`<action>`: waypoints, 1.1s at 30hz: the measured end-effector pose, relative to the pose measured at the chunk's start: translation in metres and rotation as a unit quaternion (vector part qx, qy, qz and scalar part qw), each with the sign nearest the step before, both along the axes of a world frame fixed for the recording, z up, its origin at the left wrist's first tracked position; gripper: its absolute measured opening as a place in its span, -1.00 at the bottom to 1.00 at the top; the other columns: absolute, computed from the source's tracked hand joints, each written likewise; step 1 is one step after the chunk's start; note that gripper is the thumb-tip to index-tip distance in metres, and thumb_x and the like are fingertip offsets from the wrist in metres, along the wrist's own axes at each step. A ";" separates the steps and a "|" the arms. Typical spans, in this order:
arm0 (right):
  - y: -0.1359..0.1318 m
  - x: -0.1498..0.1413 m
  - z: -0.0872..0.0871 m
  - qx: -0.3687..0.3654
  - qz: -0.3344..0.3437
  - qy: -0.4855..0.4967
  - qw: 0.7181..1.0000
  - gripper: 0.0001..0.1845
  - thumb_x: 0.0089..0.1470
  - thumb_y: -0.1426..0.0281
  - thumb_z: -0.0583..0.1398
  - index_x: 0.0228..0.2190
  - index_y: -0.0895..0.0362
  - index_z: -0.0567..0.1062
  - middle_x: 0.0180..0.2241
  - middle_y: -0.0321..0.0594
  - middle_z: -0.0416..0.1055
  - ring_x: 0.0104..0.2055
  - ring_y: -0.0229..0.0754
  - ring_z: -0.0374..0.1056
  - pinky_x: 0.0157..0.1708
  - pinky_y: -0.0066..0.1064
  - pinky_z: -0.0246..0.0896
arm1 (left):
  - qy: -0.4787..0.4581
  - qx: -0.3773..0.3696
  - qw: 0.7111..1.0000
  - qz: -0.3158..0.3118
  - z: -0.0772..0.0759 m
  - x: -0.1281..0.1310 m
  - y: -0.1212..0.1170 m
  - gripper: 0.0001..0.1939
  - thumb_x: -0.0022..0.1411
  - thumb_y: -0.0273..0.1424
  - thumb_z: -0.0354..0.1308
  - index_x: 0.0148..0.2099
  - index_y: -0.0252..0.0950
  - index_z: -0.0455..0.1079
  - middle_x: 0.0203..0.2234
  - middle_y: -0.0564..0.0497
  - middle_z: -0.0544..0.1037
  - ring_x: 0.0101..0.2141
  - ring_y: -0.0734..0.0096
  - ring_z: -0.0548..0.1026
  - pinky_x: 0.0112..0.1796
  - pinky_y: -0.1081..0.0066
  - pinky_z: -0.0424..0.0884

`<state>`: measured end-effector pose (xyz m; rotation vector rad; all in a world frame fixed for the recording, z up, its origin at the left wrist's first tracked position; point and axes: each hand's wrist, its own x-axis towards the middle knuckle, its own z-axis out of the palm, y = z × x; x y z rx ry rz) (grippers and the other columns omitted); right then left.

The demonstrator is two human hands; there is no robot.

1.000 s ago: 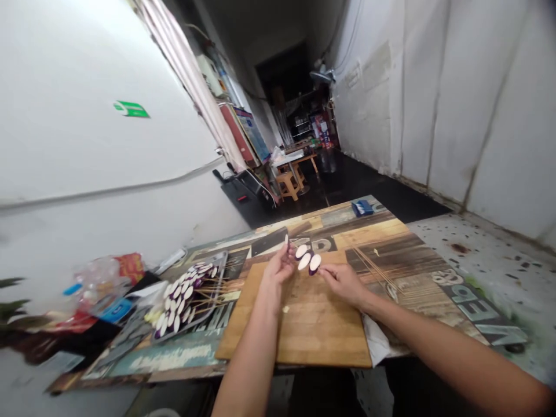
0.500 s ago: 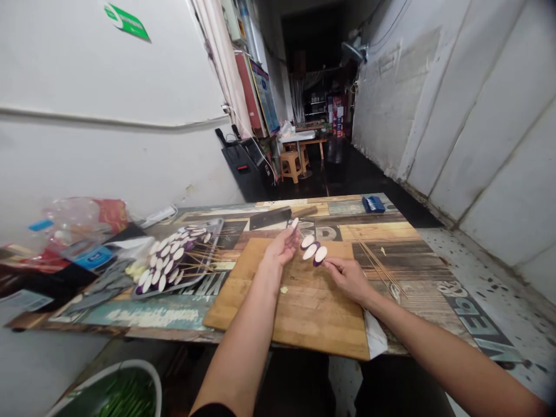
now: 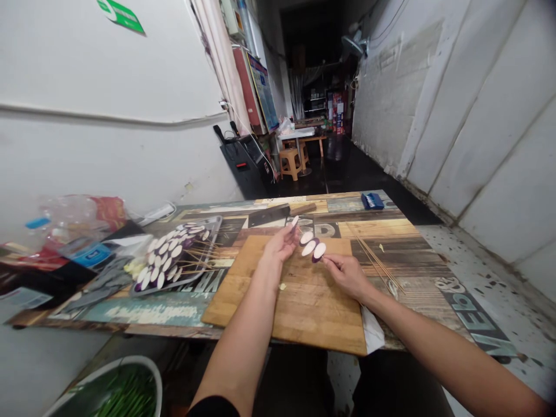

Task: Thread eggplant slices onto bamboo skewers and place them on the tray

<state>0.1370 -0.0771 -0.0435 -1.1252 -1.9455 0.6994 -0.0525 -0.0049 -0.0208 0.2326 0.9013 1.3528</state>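
Above the wooden cutting board (image 3: pixel 319 327), my left hand (image 3: pixel 280 246) pinches a white eggplant slice (image 3: pixel 295 222) with purple skin at its edge. My right hand (image 3: pixel 346 275) grips the lower end of a skewer, most of which is hidden. Three eggplant slices (image 3: pixel 308 248) are threaded on that skewer, their cut faces upward. The skewer's tip lies close to the slice in my left hand; whether they touch I cannot tell. A small pale scrap (image 3: pixel 282 286) rests on the board.
To the left, a metal tray (image 3: pixel 216 226) holds a heap of skewered eggplant slices (image 3: pixel 163 255). A cleaver (image 3: pixel 269 215) lies behind the board. Loose bamboo skewers (image 3: pixel 376 258) and a blue box (image 3: pixel 372 201) are at the right. Below stands a tub (image 3: pixel 158 376) of green vegetables.
The view has shifted slightly. Both hands keep nearly the same pose, with the slice and the skewer still held close together.
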 end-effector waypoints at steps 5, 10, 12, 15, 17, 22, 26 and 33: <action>0.001 0.001 -0.001 -0.002 0.008 -0.004 1.000 -0.67 0.11 0.33 0.02 -0.25 0.09 0.55 -0.49 -0.29 0.48 -0.53 -0.28 0.29 -0.49 -0.52 0.10 | 0.011 0.013 1.000 0.008 -0.002 0.000 0.000 -0.94 0.09 -0.59 0.10 -0.32 -0.49 0.37 -0.54 -0.07 0.48 -0.55 0.53 0.44 -0.56 0.60 0.38; 0.002 0.002 -0.002 -0.004 0.009 -0.002 1.000 -0.68 0.11 0.32 0.02 -0.24 0.09 0.55 -0.43 -0.29 0.50 -0.48 -0.26 0.33 -0.44 -0.52 0.14 | 0.022 0.021 1.000 0.006 0.000 0.000 -0.001 -0.94 0.11 -0.59 0.09 -0.33 -0.48 0.37 -0.53 -0.07 0.47 -0.55 0.56 0.44 -0.55 0.61 0.38; 0.002 0.002 -0.003 -0.004 0.009 -0.005 1.000 -0.67 0.12 0.32 0.02 -0.24 0.08 0.55 -0.43 -0.29 0.50 -0.49 -0.26 0.33 -0.44 -0.52 0.14 | 0.030 0.025 0.999 0.005 0.001 0.000 -0.001 -0.94 0.12 -0.58 0.08 -0.34 -0.48 0.37 -0.53 -0.07 0.47 -0.55 0.56 0.43 -0.55 0.62 0.37; 0.003 0.002 -0.004 -0.002 0.009 -0.008 1.000 -0.67 0.12 0.31 0.01 -0.24 0.08 0.55 -0.46 -0.30 0.49 -0.51 -0.27 0.31 -0.48 -0.52 0.12 | 0.046 0.031 0.998 0.006 0.002 0.000 -0.001 -0.94 0.12 -0.58 0.08 -0.34 -0.48 0.37 -0.54 -0.05 0.45 -0.57 0.60 0.41 -0.59 0.64 0.34; 0.004 0.002 -0.004 0.000 0.007 -0.010 1.000 -0.67 0.12 0.31 0.01 -0.25 0.08 0.55 -0.48 -0.31 0.49 -0.53 -0.27 0.30 -0.49 -0.52 0.11 | 0.054 0.040 0.998 0.001 0.003 0.000 -0.001 -0.93 0.13 -0.59 0.07 -0.35 -0.49 0.37 -0.56 -0.04 0.44 -0.60 0.63 0.38 -0.62 0.67 0.31; 0.005 0.002 -0.006 0.005 0.006 -0.007 1.000 -0.66 0.11 0.30 0.02 -0.25 0.09 0.55 -0.49 -0.29 0.48 -0.52 -0.26 0.29 -0.49 -0.52 0.09 | 0.062 0.060 0.996 -0.001 0.003 -0.001 -0.001 -0.90 0.15 -0.61 0.04 -0.37 -0.50 0.37 -0.57 -0.05 0.41 -0.61 0.67 0.34 -0.64 0.72 0.26; 0.005 0.002 -0.005 0.005 0.007 -0.009 1.000 -0.66 0.12 0.30 0.02 -0.26 0.10 0.56 -0.57 -0.32 0.43 -0.58 -0.30 0.23 -0.55 -0.53 0.02 | 0.061 0.069 0.996 0.002 0.001 -0.002 0.000 -0.90 0.14 -0.64 0.03 -0.36 -0.48 0.37 -0.54 -0.06 0.42 -0.59 0.67 0.35 -0.65 0.74 0.26; 0.004 0.003 -0.002 -0.002 0.001 -0.010 1.000 -0.66 0.11 0.30 0.02 -0.27 0.11 0.57 -0.60 -0.33 0.41 -0.60 -0.30 0.21 -0.58 -0.53 0.00 | 0.067 0.060 0.996 -0.006 0.002 -0.003 0.000 -0.88 0.12 -0.67 0.03 -0.37 -0.46 0.38 -0.55 -0.05 0.41 -0.61 0.68 0.33 -0.67 0.73 0.26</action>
